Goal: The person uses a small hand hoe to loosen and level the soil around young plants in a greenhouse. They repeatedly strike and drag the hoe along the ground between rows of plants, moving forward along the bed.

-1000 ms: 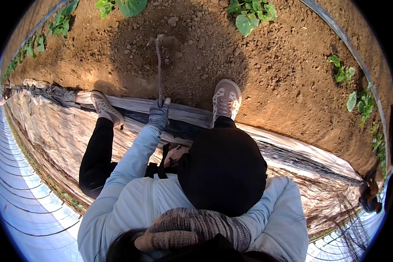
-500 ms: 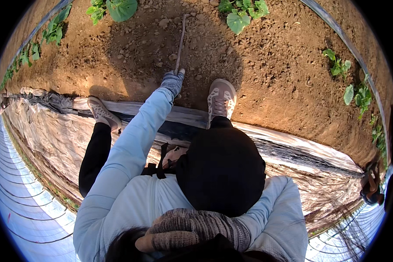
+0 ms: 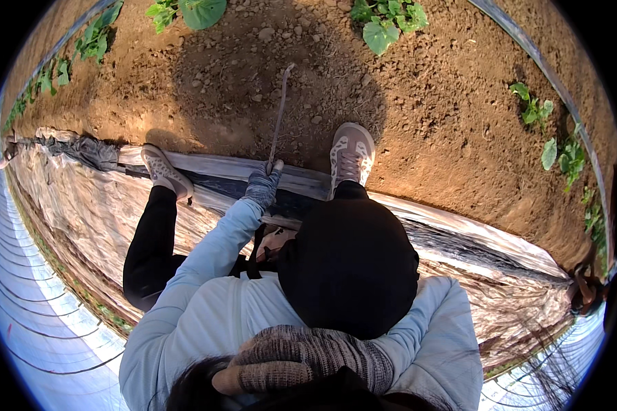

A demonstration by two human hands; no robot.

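Observation:
My left hand point(image 3: 264, 183), in a grey knitted glove, is closed around the near end of a thin stick point(image 3: 280, 113). The stick points away from me over the brown soil, its far tip bent and touching or close to the ground. My right arm folds back behind my raised black-clad knee point(image 3: 349, 267). The gloved right hand point(image 3: 298, 359) lies across my chest with its fingers curled together; whatever they may hold is hidden.
Green leafy plants point(image 3: 391, 24) grow along the bed's far side, with more point(image 3: 562, 154) at the right. My shoes point(image 3: 353, 154) rest at the soil's edge. Crumpled plastic sheeting point(image 3: 487, 250) runs across behind them. A pale pipe point(image 3: 528, 51) arches at upper right.
My left hand has drawn back toward me, over the sheeting's edge, pulling the stick's tip nearer across the soil. The right hand has stayed in place.

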